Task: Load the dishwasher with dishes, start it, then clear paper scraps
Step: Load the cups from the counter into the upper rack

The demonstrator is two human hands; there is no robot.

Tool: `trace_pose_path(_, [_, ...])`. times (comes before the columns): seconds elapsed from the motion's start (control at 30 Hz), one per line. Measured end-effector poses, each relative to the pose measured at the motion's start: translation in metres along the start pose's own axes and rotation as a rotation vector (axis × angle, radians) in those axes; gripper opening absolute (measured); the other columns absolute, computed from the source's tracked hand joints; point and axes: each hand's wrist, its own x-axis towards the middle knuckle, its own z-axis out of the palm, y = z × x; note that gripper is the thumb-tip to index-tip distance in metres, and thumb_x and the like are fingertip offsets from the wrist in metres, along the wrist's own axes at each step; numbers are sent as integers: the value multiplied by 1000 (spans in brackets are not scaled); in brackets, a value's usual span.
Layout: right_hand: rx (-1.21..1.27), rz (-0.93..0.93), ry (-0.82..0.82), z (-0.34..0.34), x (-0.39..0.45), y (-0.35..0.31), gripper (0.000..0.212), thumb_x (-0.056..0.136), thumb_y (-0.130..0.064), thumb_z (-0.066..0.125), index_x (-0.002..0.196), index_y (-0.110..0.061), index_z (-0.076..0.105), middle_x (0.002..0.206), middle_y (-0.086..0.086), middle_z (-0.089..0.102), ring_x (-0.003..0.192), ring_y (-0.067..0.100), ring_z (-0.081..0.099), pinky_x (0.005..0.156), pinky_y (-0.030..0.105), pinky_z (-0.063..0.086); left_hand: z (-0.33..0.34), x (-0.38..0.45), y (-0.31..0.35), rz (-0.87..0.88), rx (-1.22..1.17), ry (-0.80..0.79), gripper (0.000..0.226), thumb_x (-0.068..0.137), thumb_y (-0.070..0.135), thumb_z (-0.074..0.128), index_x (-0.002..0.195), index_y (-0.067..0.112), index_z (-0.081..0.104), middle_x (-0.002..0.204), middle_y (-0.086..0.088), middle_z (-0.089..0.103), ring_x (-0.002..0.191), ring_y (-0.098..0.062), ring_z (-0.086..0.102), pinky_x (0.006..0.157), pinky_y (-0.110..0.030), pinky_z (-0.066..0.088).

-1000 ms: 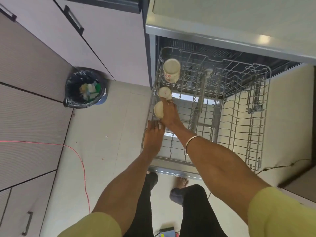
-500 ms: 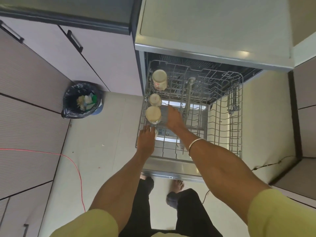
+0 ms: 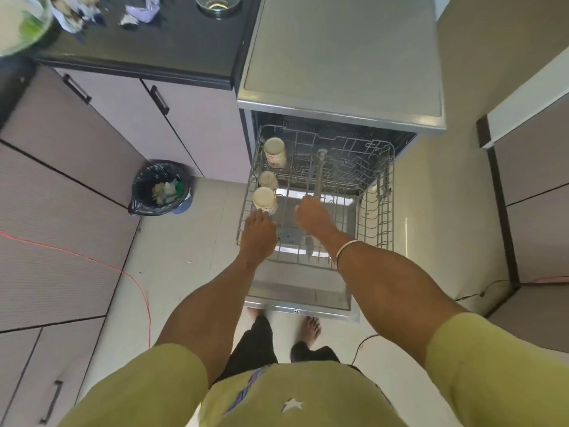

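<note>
Hands over the pulled-out rack

Left hand [image 3: 258, 234] reaches to the near-left corner of the dishwasher rack [image 3: 380, 211], fingers straight, tips touching the nearest cup [image 3: 264, 200]; it holds nothing. The right hand [image 3: 312, 215] hovers palm down over the rack's middle, fingers loosely bent toward the wires; whether they touch a wire is hard to tell from above. A bangle [image 3: 346, 249] circles that wrist.

Half a second ago the right hand lay close beside the nearest cup; now it sits further right, apart from it. The view has also tipped up, bringing the dark bench [image 3: 172, 47] into sight.

Three cups stand upturned in a row along the rack's left edge: the nearest one, a middle cup [image 3: 268, 179] and a far cup [image 3: 275, 153] near the dishwasher [image 3: 341, 57] opening. The rack's centre and right side are bare wire. On the bench lie paper scraps [image 3: 138, 13] and a glass bowl [image 3: 218, 4]. A lined bin [image 3: 161, 188] stands on the floor well left of the rack, with open floor between.
</note>
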Motion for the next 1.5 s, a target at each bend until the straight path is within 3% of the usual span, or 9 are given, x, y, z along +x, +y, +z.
trace_pose_path(0.2, [-62,-40,35,-15,-48,15,43,104,-27,34,132,1,51,138,19,50,131,35,44,106,46,39,-17,-33,18,26,48,4,39,99,18,41,129,0,57,133,-24,54,128,-41,46,107,-51,40])
trace_pose_path(0.37, [-72,-74,52,-11,-70,19,39,100,-21,39,131,2,48,135,22,48,125,39,46,102,46,40,-26,-52,13,17,85,-8,43,92,27,61,130,6,57,129,-19,56,125,-37,49,103,-49,43])
trace_pose_path(0.6, [-104,-100,77,-1,-86,-7,43,101,-24,37,136,1,45,143,20,41,133,38,38,110,48,34,-34,-56,-24,-49,44,69,32,96,22,53,124,7,56,123,-15,57,116,-32,50,97,-41,43])
trace_pose_path(0.87, [-85,-58,68,33,-83,-88,53,101,-37,37,137,1,45,141,19,45,135,38,36,105,46,36,-69,-69,-100,-63,-63,101,43,105,19,33,139,-6,42,145,-26,42,138,-39,35,114,-47,30])
trace_pose_path(1.03, [-59,-24,51,61,-84,-161,49,99,-31,40,137,-1,42,139,20,44,132,37,40,108,46,37,-83,-76,-180,-100,-118,134,44,104,24,32,133,-7,45,138,-25,48,132,-38,41,110,-46,32])
trace_pose_path(1.3, [-64,-70,145,91,-72,-250,53,103,-31,34,142,6,35,147,21,37,140,37,29,114,44,24,-106,-89,-265,-85,-97,118,48,105,23,29,141,-7,37,148,-23,39,142,-37,29,116,-48,25])
trace_pose_path(1.5, [-77,-133,145,89,-50,-291,54,104,-30,34,142,7,34,148,22,36,140,36,28,114,46,29,-121,-73,-302,-42,-10,179,34,101,10,34,124,-5,53,132,-25,51,128,-40,41,109,-51,33])
